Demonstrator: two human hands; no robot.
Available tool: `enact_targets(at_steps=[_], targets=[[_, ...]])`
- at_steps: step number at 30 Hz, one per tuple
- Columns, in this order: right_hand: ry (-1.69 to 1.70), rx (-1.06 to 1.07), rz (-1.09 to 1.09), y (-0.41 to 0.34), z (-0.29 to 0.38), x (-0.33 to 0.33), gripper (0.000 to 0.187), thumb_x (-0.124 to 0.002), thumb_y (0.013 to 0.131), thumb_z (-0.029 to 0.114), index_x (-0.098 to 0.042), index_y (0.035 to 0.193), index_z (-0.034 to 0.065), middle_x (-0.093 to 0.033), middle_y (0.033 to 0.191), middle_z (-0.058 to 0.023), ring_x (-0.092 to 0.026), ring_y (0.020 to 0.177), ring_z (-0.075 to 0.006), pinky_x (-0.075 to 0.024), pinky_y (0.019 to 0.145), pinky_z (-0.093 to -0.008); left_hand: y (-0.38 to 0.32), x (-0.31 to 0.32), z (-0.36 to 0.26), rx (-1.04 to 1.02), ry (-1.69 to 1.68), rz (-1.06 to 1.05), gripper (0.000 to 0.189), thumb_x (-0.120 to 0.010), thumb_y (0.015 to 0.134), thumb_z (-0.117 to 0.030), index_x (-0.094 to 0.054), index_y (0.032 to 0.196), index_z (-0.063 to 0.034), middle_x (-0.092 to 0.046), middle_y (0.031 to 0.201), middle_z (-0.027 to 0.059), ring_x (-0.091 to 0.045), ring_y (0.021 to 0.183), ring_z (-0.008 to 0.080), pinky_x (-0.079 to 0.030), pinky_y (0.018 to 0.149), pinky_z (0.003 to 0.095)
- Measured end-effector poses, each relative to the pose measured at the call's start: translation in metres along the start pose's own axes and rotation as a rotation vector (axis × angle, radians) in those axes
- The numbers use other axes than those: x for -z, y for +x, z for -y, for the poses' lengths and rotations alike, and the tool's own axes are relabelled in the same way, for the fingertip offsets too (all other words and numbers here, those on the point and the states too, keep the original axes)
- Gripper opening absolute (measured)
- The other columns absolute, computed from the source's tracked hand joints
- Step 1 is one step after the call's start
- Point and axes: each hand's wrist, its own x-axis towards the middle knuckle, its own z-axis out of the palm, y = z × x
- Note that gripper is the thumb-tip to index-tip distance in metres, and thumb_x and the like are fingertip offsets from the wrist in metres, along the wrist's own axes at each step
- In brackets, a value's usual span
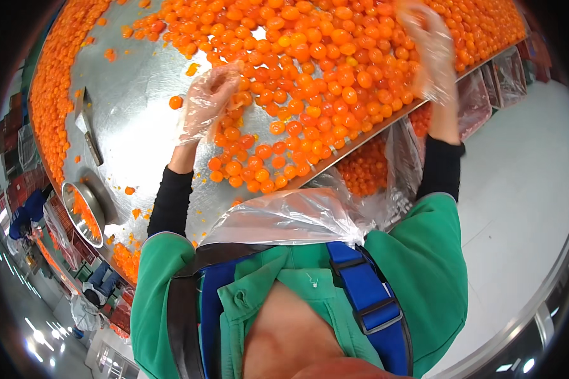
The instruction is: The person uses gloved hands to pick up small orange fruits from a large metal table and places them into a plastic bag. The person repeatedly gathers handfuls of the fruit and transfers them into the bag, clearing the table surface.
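Note:
Many round, glossy orange balls that look like salted egg yolks [332, 90] lie spread over a metal table [128, 113]. My left hand [213, 97], in a clear plastic glove, is at the left edge of the spread, its fingers curled beside the yolks; whether it holds one I cannot tell. One yolk [176, 102] lies apart, left of that hand. My right hand [426, 47], also gloved and blurred, is over the yolks near the table's right edge; its fingertips are hard to make out and its hold is unclear.
A scraper or knife [87, 128] lies on the table at left, above a metal bowl [95, 208] with orange bits. Denser yolks [52, 99] line the far left side. Below the near rim [360, 138] stands a plastic-lined container of yolks [365, 168]. Two people are in the left background.

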Motion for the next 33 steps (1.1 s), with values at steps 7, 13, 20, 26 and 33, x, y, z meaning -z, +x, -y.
enact_targets(at_steps=[7, 13, 20, 26, 33], targets=[[-0.771, -0.002, 0.140, -0.060, 0.006, 0.091, 0.061, -0.072, 0.084, 0.025, -0.050, 0.135, 0.0018, -0.056, 0.133, -0.0151, -0.053, 0.124, -0.0243, -0.0437, 0.101, -0.0344, 0.005, -0.064, 0.006, -0.191, 0.005, 0.296, 0.062, -0.070, 0.085, -0.040, -0.051, 0.131, -0.0028, -0.064, 0.101, 0.0107, -0.064, 0.088, 0.0199, -0.053, 0.078, 0.0332], [-0.861, 0.160, 0.632, -0.095, -0.034, -0.030, 0.084, -0.077, 0.075, 0.021, -0.034, 0.146, 0.0212, -0.034, 0.152, -0.0098, -0.051, 0.125, -0.0330, -0.0475, 0.098, -0.0403, 0.015, -0.107, -0.008, -0.403, 0.690, 0.403, 0.088, -0.078, 0.078, -0.037, -0.032, 0.147, -0.0077, -0.060, 0.123, 0.0190, -0.063, 0.106, 0.0277, -0.050, 0.088, 0.0371], [-0.229, 0.184, 0.533, -0.096, -0.053, -0.059, 0.066, -0.075, 0.079, 0.023, -0.047, 0.136, 0.0057, -0.050, 0.139, -0.0079, -0.047, 0.128, -0.0191, -0.0374, 0.107, -0.0328, 0.002, -0.131, -0.015, -0.108, -0.124, 0.444, 0.077, -0.073, 0.085, -0.020, -0.029, 0.147, -0.0047, -0.060, 0.119, 0.0141, -0.061, 0.105, 0.0175, -0.052, 0.088, 0.0299], [-0.120, -0.217, 0.711, -0.146, 0.024, 0.024, 0.079, -0.082, 0.069, 0.021, -0.046, 0.137, 0.0032, -0.052, 0.135, -0.0115, -0.051, 0.122, -0.0213, -0.0393, 0.104, -0.0334, -0.053, -0.142, -0.064, -0.346, 0.137, 0.582, 0.072, -0.071, 0.082, -0.041, -0.041, 0.139, -0.0093, -0.065, 0.107, 0.0189, -0.063, 0.101, 0.0303, -0.051, 0.084, 0.0369], [-0.465, -0.161, 0.349, -0.124, 0.036, 0.029, 0.043, -0.069, 0.084, 0.031, -0.064, 0.112, -0.0006, -0.065, 0.106, -0.0200, -0.064, 0.096, -0.0313, -0.0501, 0.082, -0.0397, 0.058, -0.070, -0.041, -0.665, 0.919, 0.003, 0.045, -0.066, 0.086, -0.038, -0.059, 0.111, -0.0019, -0.064, 0.091, 0.0196, -0.064, 0.092, 0.0337, -0.051, 0.079, 0.0442]])
